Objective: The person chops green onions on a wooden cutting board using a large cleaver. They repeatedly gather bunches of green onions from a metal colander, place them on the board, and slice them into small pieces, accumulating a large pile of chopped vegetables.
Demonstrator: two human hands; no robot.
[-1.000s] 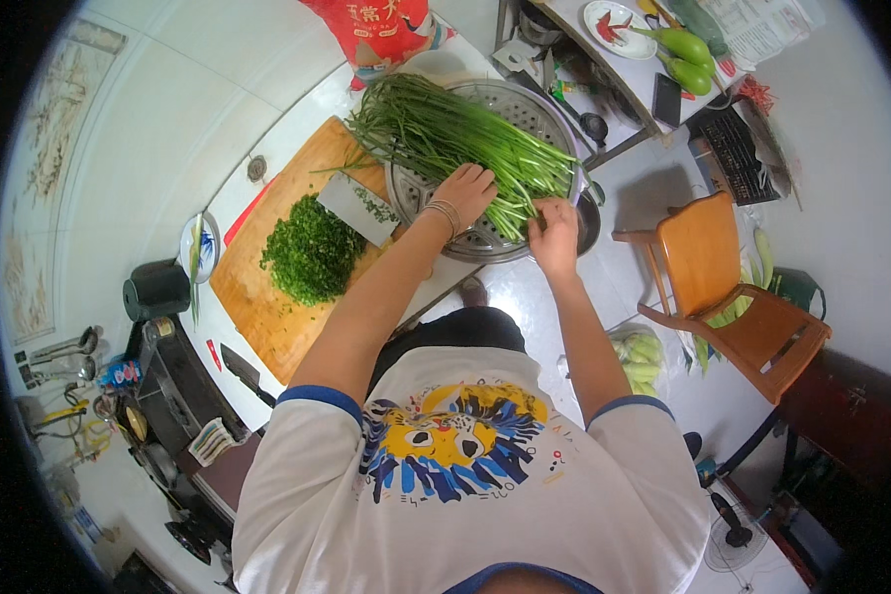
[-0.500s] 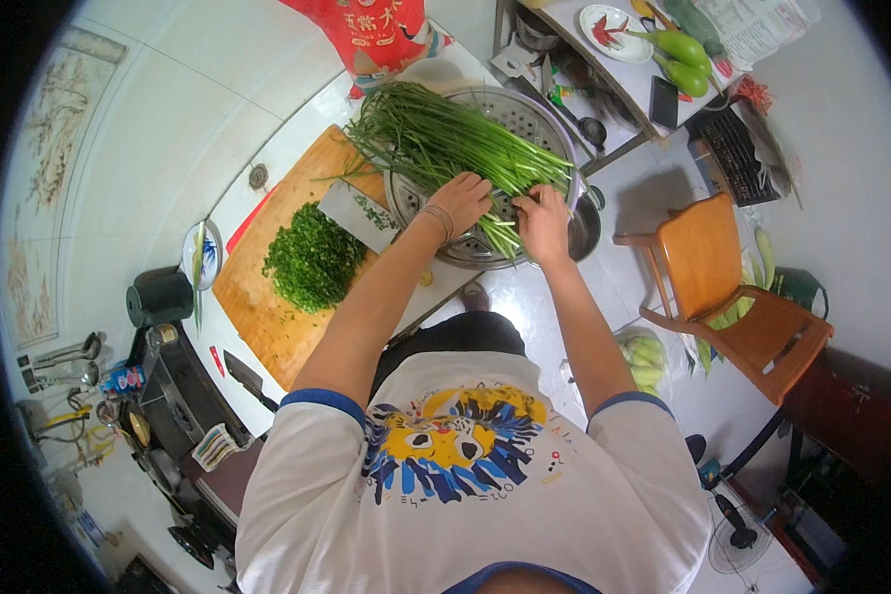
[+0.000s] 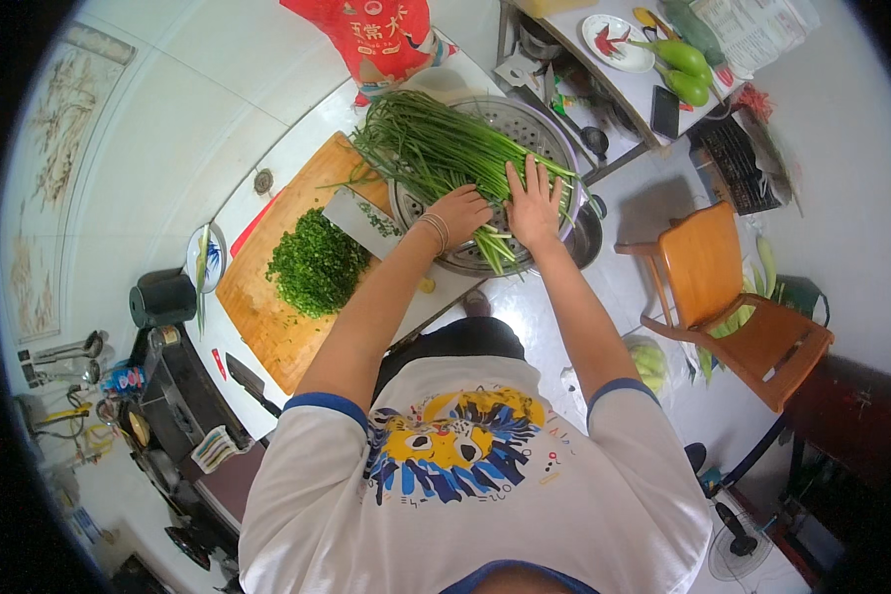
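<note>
Toward the steamer's (image 3: 527, 121) near edge, my left hand (image 3: 460, 215) seemingly grasps stalks (image 3: 494, 250); my right hand (image 3: 535, 208), spread loose, should steady the rest.

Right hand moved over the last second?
Yes: against the steamer, the right hand went forward and slightly left, fingers now spread over the greens.

Shiny metal tray (image 3: 527, 123), smooth stalks (image 3: 452, 142)
</note>
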